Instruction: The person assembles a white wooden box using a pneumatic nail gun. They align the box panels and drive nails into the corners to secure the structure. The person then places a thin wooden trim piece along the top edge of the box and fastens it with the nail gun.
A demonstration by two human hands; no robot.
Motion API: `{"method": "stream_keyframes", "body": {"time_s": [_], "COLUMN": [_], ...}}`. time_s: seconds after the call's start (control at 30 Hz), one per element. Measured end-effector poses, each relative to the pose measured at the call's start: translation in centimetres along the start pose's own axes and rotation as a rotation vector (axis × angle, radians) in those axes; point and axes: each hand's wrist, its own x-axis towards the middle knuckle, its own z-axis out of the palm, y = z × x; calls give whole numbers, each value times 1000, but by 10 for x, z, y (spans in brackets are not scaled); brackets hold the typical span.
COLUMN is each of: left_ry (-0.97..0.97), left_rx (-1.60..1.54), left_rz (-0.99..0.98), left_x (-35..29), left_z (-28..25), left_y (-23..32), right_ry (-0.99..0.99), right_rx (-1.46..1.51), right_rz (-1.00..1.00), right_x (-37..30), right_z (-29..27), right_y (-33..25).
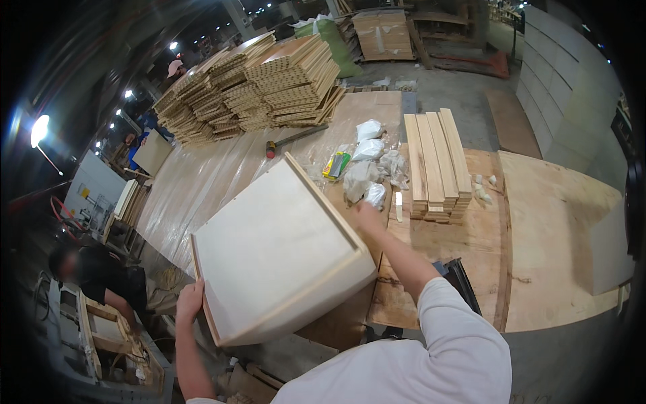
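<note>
A large pale wooden box (pixel 269 249), shaped like a drawer with a raised wooden rim around its flat panel, is tilted in front of me at the table's near edge. My left hand (pixel 190 301) is closed on its left rim, fingers partly hidden behind it. On the opposite side, my right hand (pixel 367 219) is closed against the box's right edge, its fingertips mostly hidden. Just beyond that hand lie clear and white plastic bags (pixel 362 176). A yellow and green packet (pixel 336 165) rests beside them.
Stacked wooden strips (pixel 437 161) stand right of the bags. A mallet (pixel 272 148) lies farther back, before tall piles of panels (pixel 269 81). A black tool (pixel 461 286) sits by my right arm. At the lower left, a co-worker (pixel 111 279) bends over a wooden frame (pixel 111 337).
</note>
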Motion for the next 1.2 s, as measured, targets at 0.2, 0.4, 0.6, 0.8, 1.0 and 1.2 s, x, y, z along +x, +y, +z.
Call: {"method": "stream_keyframes", "body": {"time_s": [0.2,0.4,0.6,0.8,1.0,1.2], "left_ry": [48,97,141,-89,-200,-642], "left_rx": [-227,-376,-911,-1847,-1444,-1196], "left_rz": [-39,37,191,51,-325,-263], "left_x": [-18,-1,15,-4,-85,-148], "left_z": [7,17,69,171,260,324], "left_y": [56,54,13,-14,19,-38], "right_ry": [385,354,191,47,-573,-549], "right_rx": [-283,183,1348,1530,1311,394], "right_rz": [288,82,-169,-223,-218,-467], "right_x": [66,73,2,-112,-182,-222], "right_z": [-56,-77,-100,-133,-71,36], "right_y": [39,45,-7,-127,-186,-235]}}
